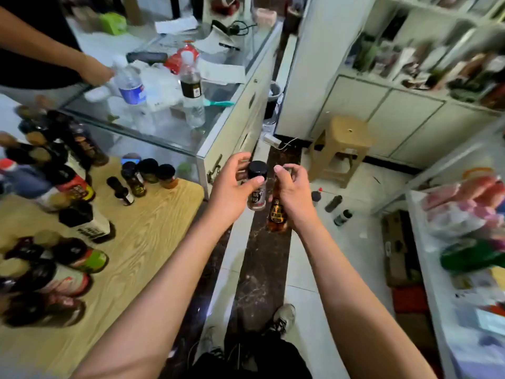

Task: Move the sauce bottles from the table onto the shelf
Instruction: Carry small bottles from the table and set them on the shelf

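My left hand (232, 187) grips a small clear jar with a black cap (257, 187), held in the air over the floor. Right beside it my right hand (293, 191) grips an amber bottle with a gold and black label (276, 214). Both bottles hang to the right of the wooden table (153, 236). Several sauce bottles (68, 258) still stand along the table's left side, with small dark-capped jars (149, 173) at its far edge. The white shelf (426, 61) with blurred goods stands at the upper right.
A glass counter (175, 116) with water bottles lies behind the table; another person's hand (95, 73) reaches over it. A tan plastic stool (344, 143) stands before the shelf's cabinets. Small bottles (333, 205) lie on the floor. A white rack (464, 242) of packaged goods is at right.
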